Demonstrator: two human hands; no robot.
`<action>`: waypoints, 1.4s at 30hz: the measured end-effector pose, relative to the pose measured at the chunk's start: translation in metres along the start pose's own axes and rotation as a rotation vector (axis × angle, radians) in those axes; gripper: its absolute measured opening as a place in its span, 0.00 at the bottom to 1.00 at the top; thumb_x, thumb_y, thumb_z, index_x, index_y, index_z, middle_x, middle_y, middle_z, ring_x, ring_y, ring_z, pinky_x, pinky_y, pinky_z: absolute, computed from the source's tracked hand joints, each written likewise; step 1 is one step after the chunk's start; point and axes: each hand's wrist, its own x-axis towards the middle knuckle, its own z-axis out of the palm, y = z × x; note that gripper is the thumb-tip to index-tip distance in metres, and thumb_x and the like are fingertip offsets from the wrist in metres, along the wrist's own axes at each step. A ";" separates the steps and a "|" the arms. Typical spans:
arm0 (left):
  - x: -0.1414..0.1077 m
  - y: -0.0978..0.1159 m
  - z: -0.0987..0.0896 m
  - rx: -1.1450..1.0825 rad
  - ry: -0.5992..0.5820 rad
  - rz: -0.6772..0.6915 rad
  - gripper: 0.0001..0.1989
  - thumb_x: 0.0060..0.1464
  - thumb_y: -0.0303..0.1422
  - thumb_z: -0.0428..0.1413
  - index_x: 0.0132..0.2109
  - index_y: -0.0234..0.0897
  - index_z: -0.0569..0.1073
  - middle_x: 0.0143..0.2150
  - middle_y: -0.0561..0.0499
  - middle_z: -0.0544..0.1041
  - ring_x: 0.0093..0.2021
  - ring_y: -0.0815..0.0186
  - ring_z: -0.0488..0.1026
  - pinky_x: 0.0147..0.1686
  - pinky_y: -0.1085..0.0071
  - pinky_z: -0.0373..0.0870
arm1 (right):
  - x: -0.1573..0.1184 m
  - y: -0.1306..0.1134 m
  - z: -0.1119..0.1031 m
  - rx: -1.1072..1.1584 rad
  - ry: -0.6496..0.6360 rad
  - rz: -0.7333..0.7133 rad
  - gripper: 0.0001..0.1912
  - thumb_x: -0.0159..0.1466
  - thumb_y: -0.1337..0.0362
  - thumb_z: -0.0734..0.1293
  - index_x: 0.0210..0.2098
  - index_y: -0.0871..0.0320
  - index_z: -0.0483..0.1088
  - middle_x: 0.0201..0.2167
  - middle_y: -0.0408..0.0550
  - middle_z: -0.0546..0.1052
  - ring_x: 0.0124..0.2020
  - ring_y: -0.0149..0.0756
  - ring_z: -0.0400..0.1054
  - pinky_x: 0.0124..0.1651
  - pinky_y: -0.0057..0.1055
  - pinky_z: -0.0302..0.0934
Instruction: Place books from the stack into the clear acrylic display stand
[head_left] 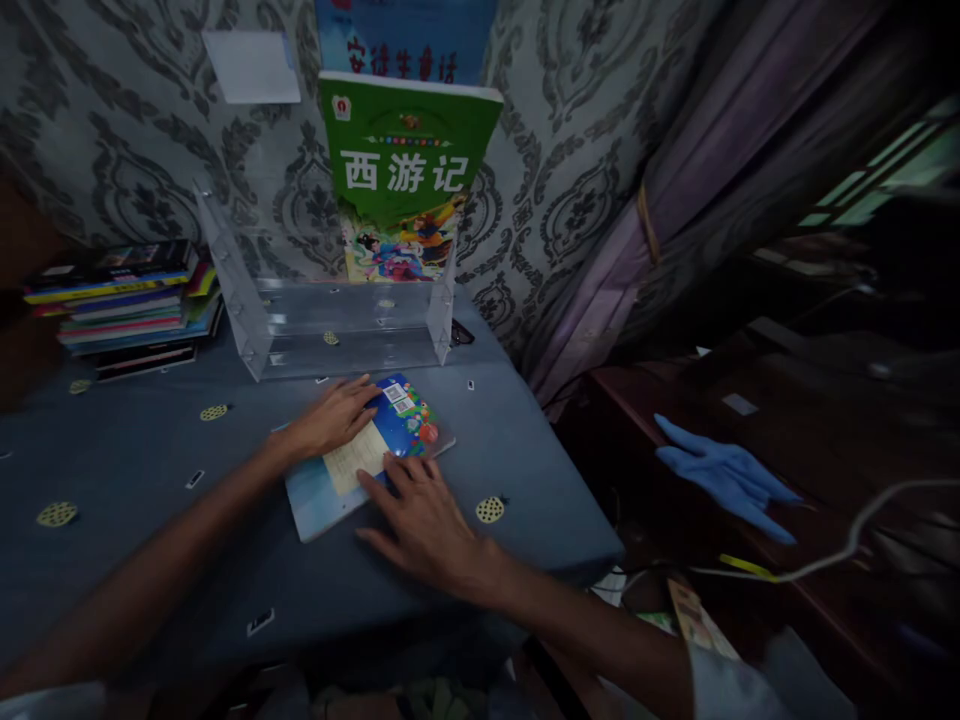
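Observation:
A blue book (409, 415) with a colourful picture, a printed code and a pale text panel lies flat and slanted on the table. Across its upper left part rests my left hand (334, 418), palm down with the fingers stretched out. My right hand (431, 520) is at the book's near edge, fingers spread, their tips over the cover. Neither hand is wrapped round anything. Just behind the book stands a clear plastic rack (352, 345). A green book (409, 165) with white characters leans upright in it, in front of a blue book (409, 40) cut off by the frame's top.
A stack of books (135, 305) sits at the table's back left. The tablecloth (150, 540) is blue-grey with pineapple prints. On a dark surface to the right lie a blue glove (720, 470) and a pale cable (855, 535). A tied curtain (611, 270) hangs beside the patterned wall.

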 end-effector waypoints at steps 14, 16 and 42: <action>-0.024 0.032 0.010 0.054 -0.009 0.002 0.29 0.70 0.47 0.39 0.69 0.35 0.60 0.72 0.41 0.58 0.73 0.56 0.52 0.70 0.51 0.51 | -0.002 0.083 0.030 0.221 0.027 -0.195 0.15 0.70 0.65 0.65 0.55 0.53 0.72 0.57 0.51 0.75 0.59 0.40 0.66 0.64 0.44 0.57; -0.028 0.037 0.012 0.059 -0.006 0.015 0.29 0.70 0.47 0.40 0.69 0.34 0.61 0.72 0.41 0.58 0.73 0.57 0.53 0.70 0.54 0.52 | -0.006 0.098 0.028 0.227 0.066 -0.128 0.15 0.70 0.62 0.66 0.55 0.52 0.73 0.59 0.52 0.75 0.61 0.42 0.65 0.65 0.48 0.57; -0.009 0.071 0.019 0.200 0.105 0.016 0.28 0.67 0.47 0.49 0.65 0.34 0.66 0.66 0.37 0.69 0.68 0.48 0.63 0.64 0.48 0.62 | 0.028 0.153 0.027 1.114 0.200 0.152 0.21 0.71 0.51 0.61 0.54 0.54 0.76 0.50 0.49 0.81 0.54 0.41 0.73 0.60 0.42 0.65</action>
